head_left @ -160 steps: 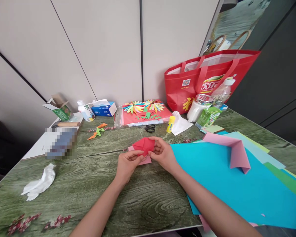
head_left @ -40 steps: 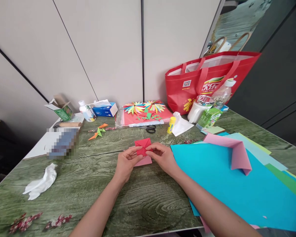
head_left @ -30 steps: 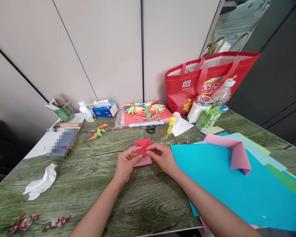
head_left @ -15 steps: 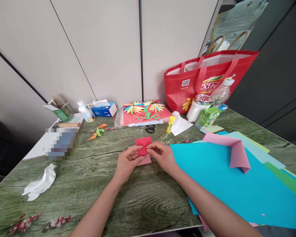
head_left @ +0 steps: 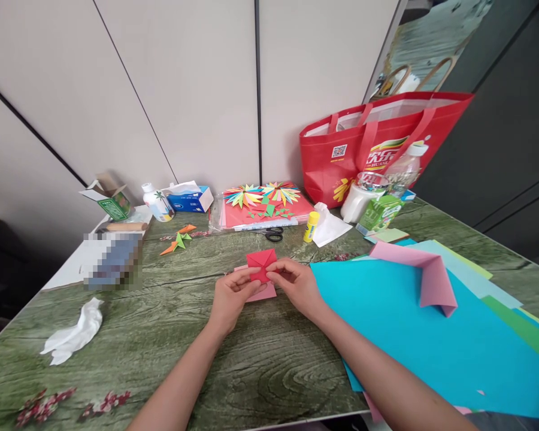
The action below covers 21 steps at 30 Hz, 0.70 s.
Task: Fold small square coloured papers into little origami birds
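Note:
A small red folded paper [head_left: 261, 261] with crossing creases is held up between my two hands at the middle of the table. The fingers and thumb of my left hand [head_left: 233, 294] pinch its left lower edge. From the other side, my right hand [head_left: 296, 285] grips its right edge between thumb and fingertips. Under the red paper a pink paper square [head_left: 266, 293] lies on the table, partly covered by my fingers. Behind the hands are black-handled scissors [head_left: 274, 234] and a yellow glue stick [head_left: 311, 227].
Large blue paper [head_left: 386, 323] with a folded pink sheet [head_left: 435, 278] covers the right side. A red bag [head_left: 332, 167], clear bottle [head_left: 406, 170] and green carton [head_left: 379, 214] stand behind. Further left are a tissue box [head_left: 191, 199], orange-green folded paper [head_left: 178, 240] and crumpled tissue [head_left: 76, 332].
Since the oldest frame, the red paper has gone from a wider, pointed outline to a compact square one, and both hands have come closer together. Over the last second the grip barely changes.

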Each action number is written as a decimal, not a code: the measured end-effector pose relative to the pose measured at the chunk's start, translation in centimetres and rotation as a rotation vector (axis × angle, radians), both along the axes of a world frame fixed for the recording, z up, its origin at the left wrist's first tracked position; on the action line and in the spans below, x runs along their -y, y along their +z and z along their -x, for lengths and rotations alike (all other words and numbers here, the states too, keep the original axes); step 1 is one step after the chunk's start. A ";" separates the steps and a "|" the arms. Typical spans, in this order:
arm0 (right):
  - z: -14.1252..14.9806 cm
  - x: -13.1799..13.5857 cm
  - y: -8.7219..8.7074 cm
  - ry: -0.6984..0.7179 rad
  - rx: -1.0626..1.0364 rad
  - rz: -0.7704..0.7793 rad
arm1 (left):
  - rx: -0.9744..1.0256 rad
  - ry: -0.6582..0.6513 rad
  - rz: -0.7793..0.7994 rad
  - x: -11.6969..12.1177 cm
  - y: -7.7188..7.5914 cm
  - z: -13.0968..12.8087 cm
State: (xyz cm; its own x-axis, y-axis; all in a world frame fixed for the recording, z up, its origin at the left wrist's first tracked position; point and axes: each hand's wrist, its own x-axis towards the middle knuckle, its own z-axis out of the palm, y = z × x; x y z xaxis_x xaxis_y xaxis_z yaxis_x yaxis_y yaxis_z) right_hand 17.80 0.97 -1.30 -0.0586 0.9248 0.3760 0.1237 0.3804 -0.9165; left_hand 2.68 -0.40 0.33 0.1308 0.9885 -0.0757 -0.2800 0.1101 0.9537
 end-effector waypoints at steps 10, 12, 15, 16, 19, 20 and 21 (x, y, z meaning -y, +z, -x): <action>0.0 0.2 0.3 -0.003 0.017 0.000 | 0.017 0.035 0.022 0.0 -0.3 -0.2; 0.1 0.2 0.2 -0.002 0.011 0.002 | 0.023 0.041 0.025 0.0 -0.3 -0.2; 0.1 0.1 0.1 -0.014 0.017 -0.016 | 0.033 0.048 0.032 0.0 -0.3 -0.3; 0.1 0.1 0.1 -0.019 0.023 -0.023 | 0.036 0.050 0.034 0.0 -0.3 -0.3; 0.1 0.0 0.1 -0.021 0.038 -0.029 | 0.042 0.057 0.039 0.0 -0.3 -0.4; 0.1 0.0 0.2 -0.021 0.043 -0.030 | 0.044 0.059 0.042 0.0 -0.3 -0.4; 0.0 0.0 0.1 -0.023 0.047 -0.035 | 0.046 0.060 0.043 0.0 -0.3 -0.4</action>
State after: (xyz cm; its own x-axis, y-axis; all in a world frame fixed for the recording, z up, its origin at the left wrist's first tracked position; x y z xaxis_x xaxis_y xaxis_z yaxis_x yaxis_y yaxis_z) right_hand 17.75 0.95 -1.16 -0.0563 0.9125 0.4051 0.1756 0.4085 -0.8957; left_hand 3.07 -0.39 0.04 0.0757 0.9907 -0.1132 -0.3308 0.1320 0.9344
